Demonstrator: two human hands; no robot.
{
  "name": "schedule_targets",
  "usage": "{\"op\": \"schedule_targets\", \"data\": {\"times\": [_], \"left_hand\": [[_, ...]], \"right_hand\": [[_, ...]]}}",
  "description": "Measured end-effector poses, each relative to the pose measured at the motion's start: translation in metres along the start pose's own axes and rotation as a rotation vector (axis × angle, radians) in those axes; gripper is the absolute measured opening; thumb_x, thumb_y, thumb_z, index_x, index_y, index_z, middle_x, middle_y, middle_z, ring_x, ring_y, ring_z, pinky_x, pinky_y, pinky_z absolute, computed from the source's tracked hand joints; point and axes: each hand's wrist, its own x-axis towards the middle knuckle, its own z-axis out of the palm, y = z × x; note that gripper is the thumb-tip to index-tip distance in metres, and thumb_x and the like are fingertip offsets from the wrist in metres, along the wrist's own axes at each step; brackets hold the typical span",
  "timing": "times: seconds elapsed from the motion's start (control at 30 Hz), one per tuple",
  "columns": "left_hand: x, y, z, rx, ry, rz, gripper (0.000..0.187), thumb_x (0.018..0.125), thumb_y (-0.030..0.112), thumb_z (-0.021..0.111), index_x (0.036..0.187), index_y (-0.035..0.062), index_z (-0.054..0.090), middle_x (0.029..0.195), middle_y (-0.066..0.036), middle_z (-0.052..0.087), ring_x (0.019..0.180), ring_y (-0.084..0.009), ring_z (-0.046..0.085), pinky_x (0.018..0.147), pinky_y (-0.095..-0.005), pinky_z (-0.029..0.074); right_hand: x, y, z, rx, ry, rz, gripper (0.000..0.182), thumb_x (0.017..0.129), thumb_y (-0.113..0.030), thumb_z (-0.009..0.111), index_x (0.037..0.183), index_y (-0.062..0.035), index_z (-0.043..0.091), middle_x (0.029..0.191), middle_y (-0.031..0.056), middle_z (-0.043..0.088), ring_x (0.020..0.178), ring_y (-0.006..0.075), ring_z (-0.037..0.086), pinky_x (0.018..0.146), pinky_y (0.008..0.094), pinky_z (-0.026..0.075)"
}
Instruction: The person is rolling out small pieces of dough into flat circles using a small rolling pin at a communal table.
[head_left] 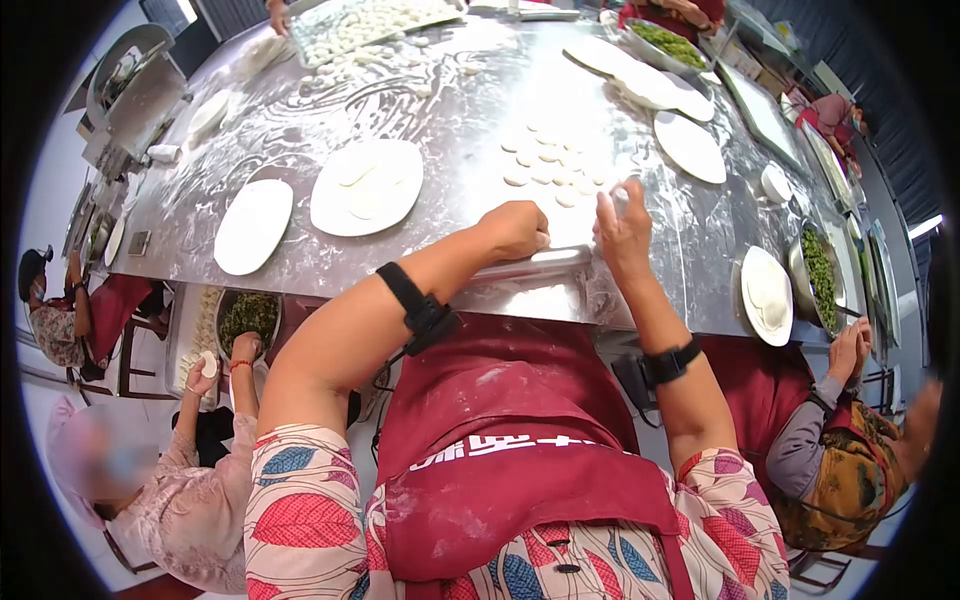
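My left hand [518, 229] is curled closed just above the front edge of the steel table. Whatever its fingers may hold is hidden under them. Close below it lies a pale cylinder that looks like a rolling pin [550, 260], parallel to the edge. To the right of it, my right hand [625, 228] is raised with its fingers apart and nothing visible in them. Several small flattened dough pieces [548, 155] lie on the floured surface just beyond both hands.
Left of my hands are a plate of dough wrappers [330, 205] and another white plate [253, 228]. A plate [768, 297] and a bowl of green filling [820, 280] stand right. A tray of dumplings [375, 25] is far back. Co-workers sit on both sides.
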Motion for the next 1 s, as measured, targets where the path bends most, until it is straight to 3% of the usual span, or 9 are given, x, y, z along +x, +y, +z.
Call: {"op": "schedule_targets", "data": {"times": [0.07, 0.13, 0.2, 0.37, 0.57, 0.63, 0.7, 0.87, 1.0], "left_hand": [[-0.001, -0.007, -0.001, 0.009, 0.011, 0.110, 0.015, 0.073, 0.010, 0.065, 0.086, 0.0013, 0.068, 0.075, -0.014, 0.067, 0.070, -0.0233, 0.064, 0.067, -0.0333, 0.049], [-0.006, -0.012, -0.002, -0.185, -0.032, 0.007, 0.015, 0.073, 0.007, 0.064, 0.086, -0.0004, 0.067, 0.072, -0.013, 0.066, 0.068, -0.0207, 0.064, 0.064, -0.0321, 0.049], [-0.011, -0.013, -0.004, -0.315, -0.091, -0.037, 0.014, 0.073, 0.002, 0.059, 0.085, -0.0025, 0.065, 0.068, -0.010, 0.063, 0.064, -0.0163, 0.063, 0.060, -0.0297, 0.049], [0.003, -0.002, -0.004, 0.026, -0.056, 0.085, 0.017, 0.077, 0.010, 0.058, 0.088, -0.0003, 0.066, 0.076, -0.015, 0.066, 0.071, -0.0231, 0.063, 0.067, -0.0333, 0.048], [0.000, -0.013, 0.001, -0.025, -0.006, 0.141, 0.015, 0.076, 0.007, 0.062, 0.088, -0.0008, 0.066, 0.076, -0.015, 0.066, 0.071, -0.0225, 0.063, 0.066, -0.0333, 0.048], [-0.007, -0.008, -0.007, -0.185, -0.073, 0.022, 0.014, 0.075, 0.002, 0.062, 0.087, -0.0025, 0.064, 0.073, -0.014, 0.065, 0.070, -0.0197, 0.063, 0.063, -0.0326, 0.048], [-0.009, -0.008, -0.005, -0.311, -0.197, -0.078, 0.014, 0.075, 0.001, 0.061, 0.088, -0.0029, 0.062, 0.072, -0.013, 0.064, 0.069, -0.0186, 0.063, 0.062, -0.0324, 0.048], [0.015, -0.009, 0.006, 0.075, 0.028, 0.091, 0.022, 0.083, 0.020, 0.058, 0.090, 0.0003, 0.063, 0.079, -0.017, 0.064, 0.075, -0.0263, 0.062, 0.070, -0.0367, 0.047], [0.001, -0.004, 0.003, -0.014, -0.048, 0.109, 0.018, 0.077, 0.014, 0.064, 0.089, 0.0003, 0.064, 0.077, -0.015, 0.065, 0.072, -0.0233, 0.061, 0.067, -0.0344, 0.047]], "right_hand": [[-0.020, 0.023, -0.018, -0.246, 0.015, -0.300, 0.018, 0.087, -0.010, 0.056, 0.100, -0.0054, 0.044, 0.058, 0.0115, 0.054, 0.048, 0.0207, 0.056, 0.046, 0.0318, 0.043], [-0.046, 0.022, -0.031, -0.196, 0.000, -0.304, 0.019, 0.087, -0.010, 0.056, 0.101, -0.0052, 0.044, 0.058, 0.0118, 0.054, 0.048, 0.0213, 0.056, 0.046, 0.0325, 0.044], [-0.070, -0.004, -0.036, 0.143, -0.027, 0.014, 0.019, 0.087, -0.010, 0.055, 0.102, -0.0050, 0.044, 0.058, 0.0122, 0.053, 0.048, 0.0220, 0.056, 0.046, 0.0334, 0.044], [-0.004, -0.007, -0.004, 0.026, 0.005, -0.011, 0.019, 0.087, -0.010, 0.055, 0.103, -0.0048, 0.045, 0.057, 0.0121, 0.053, 0.049, 0.0222, 0.055, 0.047, 0.0337, 0.045], [-0.039, 0.026, -0.031, -0.233, -0.071, -0.318, 0.014, 0.083, 0.001, 0.058, 0.096, -0.0036, 0.055, 0.086, 0.0120, 0.051, 0.054, 0.0217, 0.057, 0.047, 0.0320, 0.047], [-0.051, 0.015, -0.038, -0.029, -0.100, -0.109, 0.018, 0.080, 0.003, 0.059, 0.096, -0.0036, 0.057, 0.089, 0.0122, 0.050, 0.058, 0.0221, 0.058, 0.046, 0.0328, 0.046], [-0.050, 0.003, -0.033, 0.076, -0.053, 0.013, 0.018, 0.080, 0.002, 0.060, 0.096, -0.0031, 0.055, 0.086, 0.0132, 0.051, 0.057, 0.0233, 0.058, 0.047, 0.0344, 0.046], [0.009, 0.000, 0.001, 0.019, -0.034, 0.006, 0.022, 0.085, -0.011, 0.058, 0.100, -0.0029, 0.045, 0.066, 0.0137, 0.054, 0.051, 0.0227, 0.056, 0.048, 0.0343, 0.044], [-0.022, -0.010, -0.020, 0.020, -0.027, 0.022, 0.019, 0.086, -0.011, 0.057, 0.097, -0.0036, 0.043, 0.060, 0.0092, 0.055, 0.050, 0.0182, 0.055, 0.047, 0.0311, 0.044]]}}
